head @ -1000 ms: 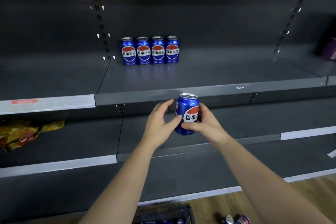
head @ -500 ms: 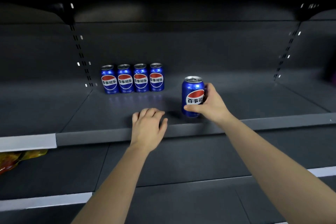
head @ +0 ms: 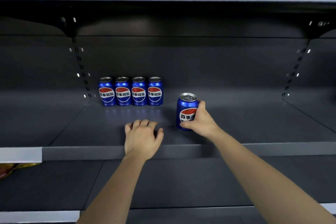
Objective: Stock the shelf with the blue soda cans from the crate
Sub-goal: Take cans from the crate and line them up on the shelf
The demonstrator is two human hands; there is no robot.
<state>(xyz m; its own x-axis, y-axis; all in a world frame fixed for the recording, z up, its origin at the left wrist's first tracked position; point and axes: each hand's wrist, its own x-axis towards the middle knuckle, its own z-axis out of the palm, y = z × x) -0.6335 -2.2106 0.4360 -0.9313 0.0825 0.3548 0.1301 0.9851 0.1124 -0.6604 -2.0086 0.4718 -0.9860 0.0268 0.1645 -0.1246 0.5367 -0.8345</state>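
Dark grey shelf (head: pixel 236 125) holds a row of four cans (head: pixel 131 91) at the back, while a right hand (head: pixel 200 120) wraps its grip round a fifth can (head: pixel 186 109), upright nearer the front. Left hand (head: pixel 141 138) rests flat, fingers relaxed. Smooth, rigid, probably heavy, the can suits a mid-body hold.

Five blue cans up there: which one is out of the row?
The can in the right hand, forward and right of the others. The other four stand side by side at the back, untouched.
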